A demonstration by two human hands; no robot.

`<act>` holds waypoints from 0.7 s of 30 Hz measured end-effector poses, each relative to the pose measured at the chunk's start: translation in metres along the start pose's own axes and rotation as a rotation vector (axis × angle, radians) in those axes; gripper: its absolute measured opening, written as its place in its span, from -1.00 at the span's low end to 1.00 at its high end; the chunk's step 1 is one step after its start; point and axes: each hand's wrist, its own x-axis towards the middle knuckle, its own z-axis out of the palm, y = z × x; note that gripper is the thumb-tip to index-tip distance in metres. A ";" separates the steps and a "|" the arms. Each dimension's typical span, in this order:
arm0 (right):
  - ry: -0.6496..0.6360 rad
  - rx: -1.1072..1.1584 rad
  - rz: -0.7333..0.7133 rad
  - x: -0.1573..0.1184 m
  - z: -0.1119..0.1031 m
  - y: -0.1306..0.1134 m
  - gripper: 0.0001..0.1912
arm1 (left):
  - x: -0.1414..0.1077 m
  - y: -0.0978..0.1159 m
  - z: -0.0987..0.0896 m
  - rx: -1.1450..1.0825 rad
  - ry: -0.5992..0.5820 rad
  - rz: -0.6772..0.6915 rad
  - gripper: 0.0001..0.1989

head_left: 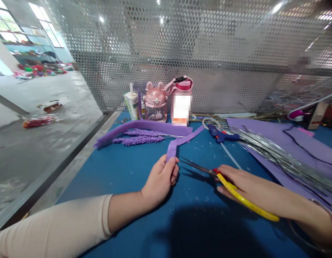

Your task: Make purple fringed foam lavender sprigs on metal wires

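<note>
Near the middle of the blue table, my left hand point(162, 175) pinches the near end of a purple strip point(182, 140), which bends and runs off to the upper right. My right hand point(240, 182) grips a pair of scissors point(230, 188) with yellow handles. Their dark blades are slightly apart and point left, with the tips close to my left fingers and the strip. Behind my left hand lie purple flower sprigs point(143, 138) and a wider, curved purple band point(144, 125).
A blue glue gun point(222, 135) lies right of centre, beside a bundle of silvery wires point(279, 154) on purple sheets point(260, 125). A drink carton point(132, 105), an eared pink cup point(155, 104) and a pink bottle point(181, 104) stand before a perforated metal panel point(133, 53).
</note>
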 end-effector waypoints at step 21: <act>0.036 0.124 0.008 0.009 0.013 -0.021 -0.66 | -0.014 -0.001 0.000 0.314 -0.188 0.045 -0.73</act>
